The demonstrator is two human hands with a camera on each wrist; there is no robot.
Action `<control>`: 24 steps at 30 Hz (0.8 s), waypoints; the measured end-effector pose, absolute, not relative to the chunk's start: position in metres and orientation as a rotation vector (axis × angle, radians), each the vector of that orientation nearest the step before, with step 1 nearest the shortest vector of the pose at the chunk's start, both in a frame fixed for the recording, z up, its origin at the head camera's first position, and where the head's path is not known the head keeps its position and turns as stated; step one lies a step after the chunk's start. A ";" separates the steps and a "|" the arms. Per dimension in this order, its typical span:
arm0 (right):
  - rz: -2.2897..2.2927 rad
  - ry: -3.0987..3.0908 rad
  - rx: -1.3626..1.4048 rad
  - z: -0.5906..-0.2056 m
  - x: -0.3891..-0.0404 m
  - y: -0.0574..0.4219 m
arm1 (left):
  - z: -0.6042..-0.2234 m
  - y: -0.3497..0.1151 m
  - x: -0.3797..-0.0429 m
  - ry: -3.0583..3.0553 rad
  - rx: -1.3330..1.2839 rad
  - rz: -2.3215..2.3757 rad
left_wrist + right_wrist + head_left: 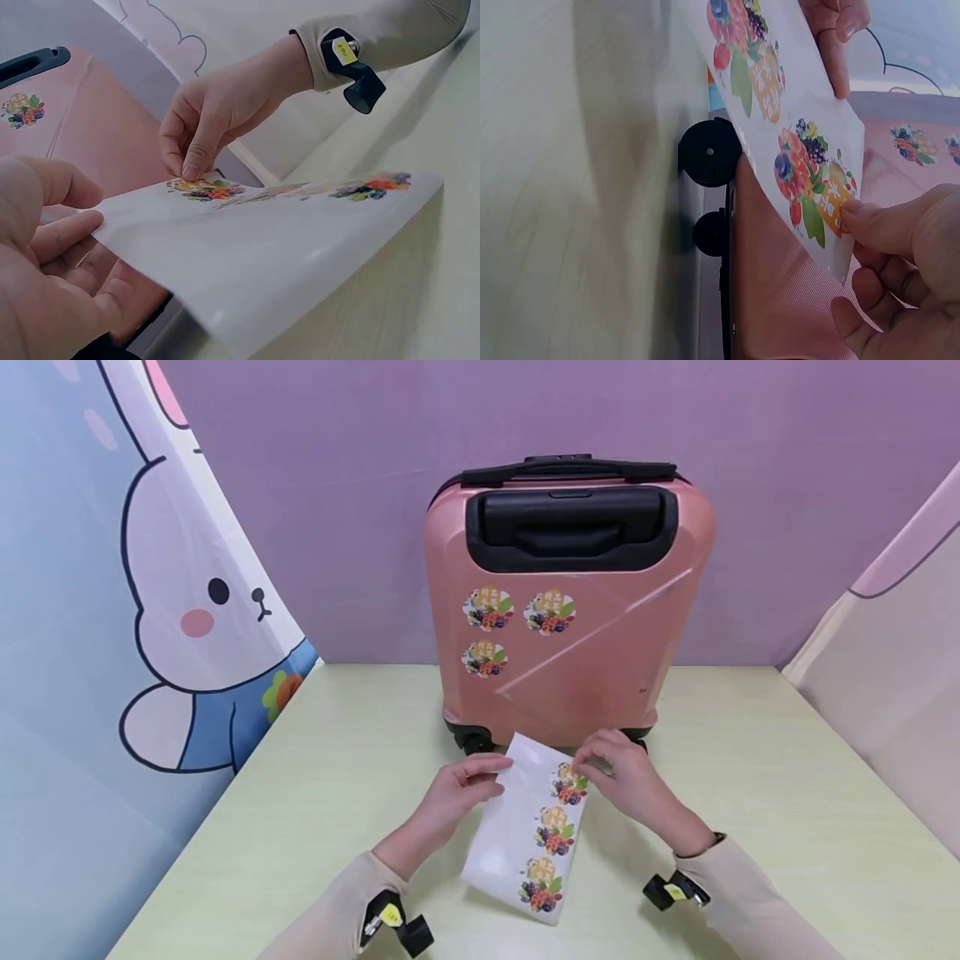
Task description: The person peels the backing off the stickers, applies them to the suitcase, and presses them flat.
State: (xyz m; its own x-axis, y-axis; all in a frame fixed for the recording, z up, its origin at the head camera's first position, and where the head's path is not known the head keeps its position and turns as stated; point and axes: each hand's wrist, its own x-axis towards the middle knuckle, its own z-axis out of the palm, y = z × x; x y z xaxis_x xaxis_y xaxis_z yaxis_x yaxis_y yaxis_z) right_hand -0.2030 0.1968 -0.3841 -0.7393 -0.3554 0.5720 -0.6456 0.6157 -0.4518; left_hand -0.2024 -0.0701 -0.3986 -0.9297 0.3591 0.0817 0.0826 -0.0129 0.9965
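Head view puts the sticker sheet (491, 839) at six o'clock from the pink suitcase (592, 668), tipped so its printed face looks up toward me. On my feed neither hand is idle. The left hand (465, 789) pinches the sheet's edge at about eleven o'clock, probably to steady the slick paper while the other works. At about one o'clock, the right hand (622, 772) has thumb and finger pinched on the corner at the top fruit sticker (568, 785); I'd judge that corner is chosen because a sticker's rim is easiest to catch there. Whether that sticker is free of its backing, I can't tell. Both grips sit at the upper end, so the rest slopes toward six o'clock, and from the left wrist I see the paper bowing.

The suitcase stands upright on the table (360, 793), its panel facing me, which seems meant to keep that surface within reach. Below its handle (573, 531), three stuck-on stickers (488, 608) sit at nine, ten and nearly twelve o'clock, seemingly spaced as rows.
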 end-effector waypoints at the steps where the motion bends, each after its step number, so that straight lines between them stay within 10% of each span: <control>1: 0.910 -2.410 0.797 -0.385 -0.204 0.197 | -0.399 -0.070 -0.202 2.059 0.477 2.040; 24: 0.780 -2.357 0.924 -0.377 -0.207 0.195 | -0.383 -0.067 -0.217 2.070 0.557 2.027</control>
State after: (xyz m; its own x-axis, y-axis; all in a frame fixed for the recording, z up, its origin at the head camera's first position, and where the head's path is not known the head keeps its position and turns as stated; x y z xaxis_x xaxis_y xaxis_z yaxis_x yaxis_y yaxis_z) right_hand -0.2065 0.1954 -0.3772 -0.6524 -0.4446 0.6138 -0.7230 0.6080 -0.3280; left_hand -0.2171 -0.0667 -0.3829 -0.9111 0.3933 0.1233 0.1314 -0.0062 0.9913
